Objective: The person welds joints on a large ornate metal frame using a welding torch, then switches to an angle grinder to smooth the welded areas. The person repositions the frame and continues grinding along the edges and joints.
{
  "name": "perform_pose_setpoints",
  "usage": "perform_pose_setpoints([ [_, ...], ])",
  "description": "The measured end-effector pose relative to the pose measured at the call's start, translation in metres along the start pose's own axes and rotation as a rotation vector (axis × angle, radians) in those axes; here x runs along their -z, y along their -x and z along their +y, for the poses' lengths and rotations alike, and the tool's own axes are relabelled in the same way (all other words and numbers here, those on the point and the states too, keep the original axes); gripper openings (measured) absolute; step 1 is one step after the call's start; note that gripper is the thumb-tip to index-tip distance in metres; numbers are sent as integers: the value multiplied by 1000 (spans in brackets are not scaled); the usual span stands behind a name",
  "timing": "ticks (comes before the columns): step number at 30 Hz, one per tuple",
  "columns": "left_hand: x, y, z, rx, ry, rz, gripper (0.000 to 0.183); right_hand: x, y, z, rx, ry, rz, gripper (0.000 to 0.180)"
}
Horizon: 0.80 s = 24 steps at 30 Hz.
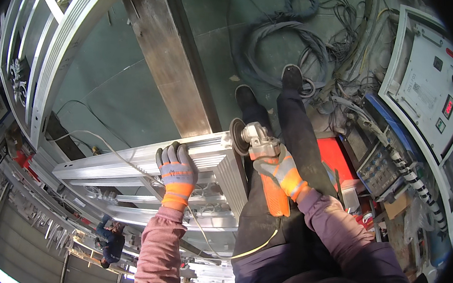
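Note:
In the head view my right hand (283, 173), in a grey and orange work glove, grips an angle grinder (265, 147) with an orange body. The grinder's disc (238, 137) stands on edge at the corner of an aluminium frame (230, 178); whether it touches the metal I cannot tell. My left hand (176, 172), gloved alike, rests on the frame's ribbed top rail (129, 158), fingers over its far edge. A yellowish power cord (258, 249) runs from the grinder's rear end across my lap and over the frame.
A steel beam (177, 64) extends away beneath the frame. Coiled cables (283, 48) lie on the green floor beyond my feet. To the right stand a machine with a lit display (428, 87) and a red box (338, 158). Another person (112, 240) works at far left, near a curved aluminium frame (63, 46).

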<state>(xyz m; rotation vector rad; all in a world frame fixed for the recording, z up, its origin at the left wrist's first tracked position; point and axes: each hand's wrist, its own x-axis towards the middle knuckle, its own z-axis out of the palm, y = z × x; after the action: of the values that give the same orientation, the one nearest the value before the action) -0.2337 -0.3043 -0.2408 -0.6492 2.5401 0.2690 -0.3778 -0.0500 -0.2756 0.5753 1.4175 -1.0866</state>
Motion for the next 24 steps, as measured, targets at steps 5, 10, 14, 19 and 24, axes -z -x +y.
perform_pose_setpoints([
  [5,-7,3,-10,-56,30,42,57,10,-19,-8,45,292,59,65],
  [10,-15,7,-23,-143,86,89,72,44,-48,-105,149,460,-348,57],
  [14,-20,9,-25,-138,77,96,75,37,-56,-188,233,986,-483,67],
  [19,-21,9,-24,-137,97,135,66,-1,-55,-230,131,1325,-553,70],
  [24,-17,9,-20,-99,162,131,45,-15,-59,-227,74,1427,-557,71],
])
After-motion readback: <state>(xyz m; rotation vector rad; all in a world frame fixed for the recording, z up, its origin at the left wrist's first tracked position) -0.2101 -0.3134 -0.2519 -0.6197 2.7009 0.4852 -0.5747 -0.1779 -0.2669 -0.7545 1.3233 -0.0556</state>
